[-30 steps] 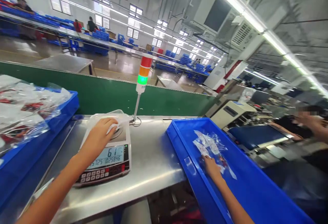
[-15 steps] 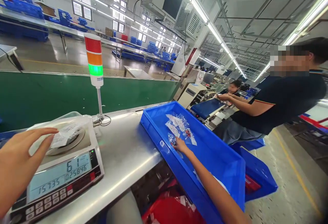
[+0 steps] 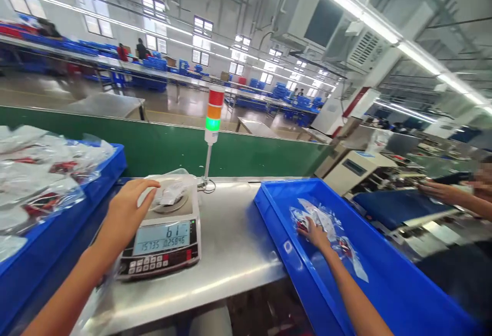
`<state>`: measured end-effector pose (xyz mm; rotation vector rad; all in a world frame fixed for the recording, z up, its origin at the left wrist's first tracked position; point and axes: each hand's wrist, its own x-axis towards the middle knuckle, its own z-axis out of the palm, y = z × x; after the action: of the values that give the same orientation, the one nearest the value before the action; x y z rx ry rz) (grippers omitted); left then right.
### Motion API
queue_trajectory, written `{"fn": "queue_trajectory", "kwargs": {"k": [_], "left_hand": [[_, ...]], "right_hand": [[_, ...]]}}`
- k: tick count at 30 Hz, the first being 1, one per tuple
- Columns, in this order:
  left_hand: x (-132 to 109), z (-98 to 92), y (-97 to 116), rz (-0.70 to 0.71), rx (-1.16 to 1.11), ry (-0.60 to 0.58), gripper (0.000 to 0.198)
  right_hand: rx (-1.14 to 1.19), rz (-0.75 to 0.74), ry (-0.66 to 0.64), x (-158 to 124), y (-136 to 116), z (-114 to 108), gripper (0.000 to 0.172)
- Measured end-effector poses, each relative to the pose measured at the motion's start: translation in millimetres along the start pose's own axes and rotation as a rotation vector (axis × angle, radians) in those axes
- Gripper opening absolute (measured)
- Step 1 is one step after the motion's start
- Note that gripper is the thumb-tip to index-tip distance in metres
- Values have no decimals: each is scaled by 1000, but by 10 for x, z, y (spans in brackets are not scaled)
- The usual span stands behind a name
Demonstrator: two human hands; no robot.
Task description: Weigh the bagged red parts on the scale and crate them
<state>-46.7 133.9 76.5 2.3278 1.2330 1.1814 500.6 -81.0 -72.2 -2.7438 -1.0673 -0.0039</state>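
Note:
My left hand (image 3: 128, 205) hovers at the left side of a digital scale (image 3: 165, 238), thumb and fingers apart and holding nothing. Its fingertips are close to a small plastic bag with a white label (image 3: 172, 192) lying on the weighing pan. The display reads 61 on its top line. My right hand (image 3: 317, 234) reaches into a blue crate (image 3: 388, 290), fingers closed on the near edge of a clear plastic bag (image 3: 299, 217) with reddish contents. Several more bags (image 3: 348, 249) lie beside it on the crate floor.
At left stands another blue crate (image 3: 111, 164) heaped with bags. A signal tower (image 3: 214, 113) glows green behind the scale on the metal bench (image 3: 226, 243). Behind runs a green panel (image 3: 172, 146). At right, another person's hand (image 3: 442, 192) is over a machine with a blue belt (image 3: 388, 202).
My view has swung left, bringing the bag-filled crate into sight. Both hands keep nearly the same places, at the scale and in the right crate. The display numbers are unchanged.

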Motion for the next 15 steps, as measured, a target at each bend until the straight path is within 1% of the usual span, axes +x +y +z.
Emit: {"fn": "queue_trajectory", "kwargs": {"k": [3,5,7,9,11,12,13,15], "left_hand": [[46,1,-58,-5,15,-29,36],[109,75,-91,-14,42,-92,32],[196,201,-126,-62,106,-174,28],[291,352,-176,-125,166,-233,25],[380,496,-236,-171,191,-249,20],[417,559,-264,-186,192,-251,16],[448,611,-286,-203,194,-251,12],[492,678,-303,-241,193,-241,4]], "right_hand": [[27,-60,-17,5,106,156,65],[79,-118,-17,19,193,182,65],[135,-155,10,-3,245,115,64],[180,-162,73,-78,223,-51,65],[222,-136,177,-197,82,-297,68],[251,-115,232,-267,-44,-435,69],[290,-100,276,-342,-213,-574,70],[417,-132,316,-490,-678,-824,71]]}}
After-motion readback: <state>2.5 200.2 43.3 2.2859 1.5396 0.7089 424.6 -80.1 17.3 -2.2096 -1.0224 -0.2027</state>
